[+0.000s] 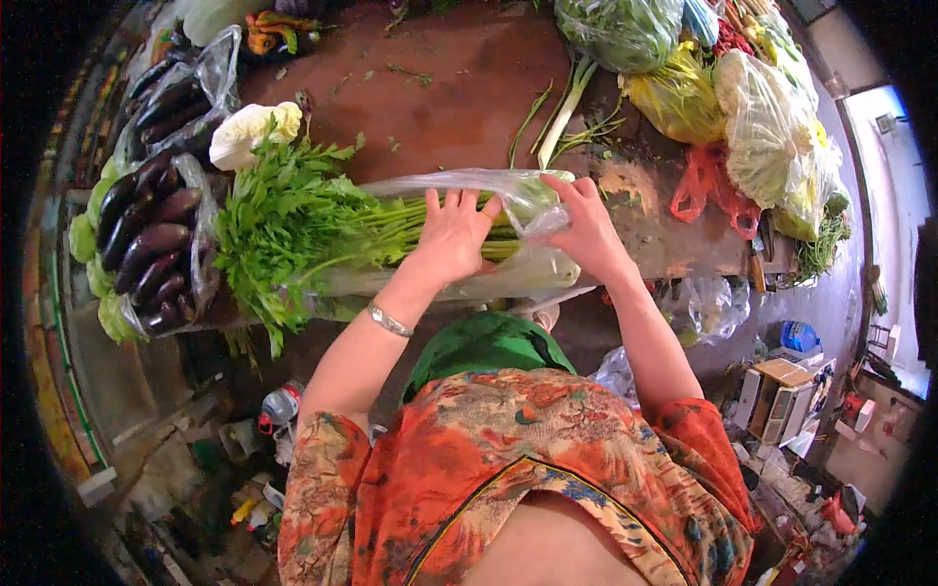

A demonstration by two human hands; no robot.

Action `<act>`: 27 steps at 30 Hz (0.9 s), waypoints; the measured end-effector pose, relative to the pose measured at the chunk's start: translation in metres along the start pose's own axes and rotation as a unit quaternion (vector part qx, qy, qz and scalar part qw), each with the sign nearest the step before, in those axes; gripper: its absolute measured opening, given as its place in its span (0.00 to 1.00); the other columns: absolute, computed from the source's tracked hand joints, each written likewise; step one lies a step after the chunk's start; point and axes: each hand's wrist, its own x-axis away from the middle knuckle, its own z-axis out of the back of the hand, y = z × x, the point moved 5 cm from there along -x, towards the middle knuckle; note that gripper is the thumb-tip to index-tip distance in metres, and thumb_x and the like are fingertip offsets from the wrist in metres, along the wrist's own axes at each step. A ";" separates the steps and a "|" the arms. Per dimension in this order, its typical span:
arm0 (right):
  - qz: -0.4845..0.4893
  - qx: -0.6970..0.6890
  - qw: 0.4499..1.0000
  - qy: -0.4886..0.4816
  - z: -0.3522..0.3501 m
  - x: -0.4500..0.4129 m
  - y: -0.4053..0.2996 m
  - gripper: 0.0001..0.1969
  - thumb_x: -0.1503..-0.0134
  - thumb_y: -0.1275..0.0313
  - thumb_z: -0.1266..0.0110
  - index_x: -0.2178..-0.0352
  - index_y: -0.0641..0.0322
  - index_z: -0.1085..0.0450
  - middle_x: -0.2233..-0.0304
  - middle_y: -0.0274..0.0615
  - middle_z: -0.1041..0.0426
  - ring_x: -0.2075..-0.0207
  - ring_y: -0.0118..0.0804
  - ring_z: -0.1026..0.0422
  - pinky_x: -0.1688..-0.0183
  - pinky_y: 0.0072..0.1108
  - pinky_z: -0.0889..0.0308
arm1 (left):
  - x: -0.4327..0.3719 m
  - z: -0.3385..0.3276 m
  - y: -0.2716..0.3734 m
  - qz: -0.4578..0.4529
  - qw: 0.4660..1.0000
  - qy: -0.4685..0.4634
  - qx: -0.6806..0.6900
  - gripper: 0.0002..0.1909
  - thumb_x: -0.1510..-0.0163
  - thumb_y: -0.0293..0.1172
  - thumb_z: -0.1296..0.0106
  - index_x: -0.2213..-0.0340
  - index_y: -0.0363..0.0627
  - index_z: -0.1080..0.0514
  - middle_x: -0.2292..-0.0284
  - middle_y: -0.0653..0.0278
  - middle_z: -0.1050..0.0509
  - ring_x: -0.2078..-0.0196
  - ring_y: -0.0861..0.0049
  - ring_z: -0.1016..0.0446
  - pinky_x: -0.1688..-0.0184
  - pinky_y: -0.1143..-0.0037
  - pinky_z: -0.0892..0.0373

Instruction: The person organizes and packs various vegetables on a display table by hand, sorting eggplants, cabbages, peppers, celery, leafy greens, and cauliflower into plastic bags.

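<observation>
A bunch of leafy celery (293,212) lies sideways before me, its leaves to the left. Clear plastic bag (544,220) film covers its stalk end on the right and stretches along the stalks. My left hand (456,238), with a silver bracelet on its wrist, rests spread over the green stalks. At the base end, my right hand (590,231) has the bag's film between thumb and fingers. The celery's underside is hidden.
Bagged eggplants (154,234) and a pale cabbage (253,132) flank the leaves. Beyond the bag lies a leek (568,110) on the brown tabletop (440,95). Several bagged vegetables and a red plastic bag (707,183) crowd the right. A wooden-handled knife (757,267) sits near the edge.
</observation>
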 end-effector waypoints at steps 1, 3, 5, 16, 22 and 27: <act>0.005 0.016 1.000 -0.008 0.000 -0.001 0.007 0.36 0.59 0.79 0.37 0.45 0.58 0.36 0.58 0.52 0.36 0.56 0.55 0.31 0.52 0.34 0.33 | 0.000 -0.001 0.003 0.009 0.999 -0.038 -0.021 0.48 0.62 0.42 0.31 0.40 0.51 0.41 0.43 0.45 0.42 0.37 0.51 0.46 0.41 0.53 0.49; 0.004 0.041 0.999 0.028 -0.001 -0.002 0.023 0.26 0.56 0.83 0.45 0.52 0.59 0.30 0.58 0.53 0.35 0.56 0.56 0.31 0.53 0.36 0.33 | 0.006 -0.013 0.008 -0.009 0.997 0.005 -0.082 0.52 0.62 0.45 0.31 0.38 0.55 0.45 0.46 0.48 0.39 0.41 0.52 0.42 0.45 0.55 0.45; 0.028 0.115 0.989 0.087 0.003 -0.001 0.026 0.22 0.55 0.85 0.51 0.56 0.59 0.29 0.58 0.52 0.34 0.56 0.58 0.32 0.55 0.37 0.33 | 0.009 -0.020 0.016 -0.010 0.998 -0.033 -0.060 0.56 0.62 0.46 0.31 0.35 0.58 0.51 0.51 0.52 0.37 0.47 0.56 0.37 0.49 0.57 0.42; -0.226 -0.172 0.957 0.061 -0.007 0.004 0.084 0.20 0.45 0.79 0.57 0.49 0.71 0.33 0.53 0.50 0.26 0.55 0.40 0.27 0.50 0.22 0.35 | 0.041 -0.025 0.024 -0.032 0.992 0.114 0.051 0.56 0.65 0.30 0.30 0.36 0.58 0.48 0.52 0.55 0.37 0.48 0.58 0.37 0.46 0.60 0.43; -0.333 -0.422 0.842 0.049 -0.003 0.020 0.086 0.17 0.40 0.72 0.56 0.52 0.70 0.32 0.57 0.48 0.25 0.55 0.44 0.26 0.50 0.32 0.33 | 0.049 -0.031 0.020 -0.050 0.985 0.157 0.045 0.56 0.66 0.31 0.30 0.36 0.60 0.47 0.52 0.55 0.37 0.49 0.59 0.37 0.47 0.60 0.43; -0.317 -0.594 0.738 0.029 -0.001 0.026 0.079 0.14 0.38 0.73 0.58 0.53 0.69 0.33 0.56 0.48 0.26 0.54 0.45 0.26 0.48 0.37 0.31 | 0.052 -0.017 0.020 -0.021 0.982 0.169 0.075 0.57 0.69 0.31 0.29 0.37 0.65 0.46 0.53 0.58 0.36 0.50 0.60 0.36 0.47 0.60 0.43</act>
